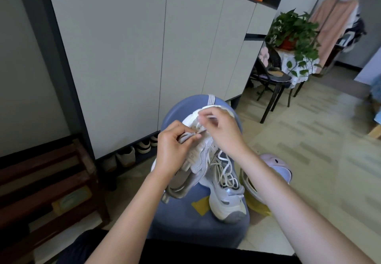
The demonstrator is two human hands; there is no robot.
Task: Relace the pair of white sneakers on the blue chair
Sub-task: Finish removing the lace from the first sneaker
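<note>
Here my left hand (172, 150) grips the lifted sneaker (198, 152), toe pointing away; my right hand (219, 128) pinches the lace (209, 117) just beyond, nearer the toe eyelets.

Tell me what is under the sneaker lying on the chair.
The sneaker rests on the blue chair; a yellow patch shows beside it. The seat directly beneath is covered. Both hands hold the other sneaker above.
</note>
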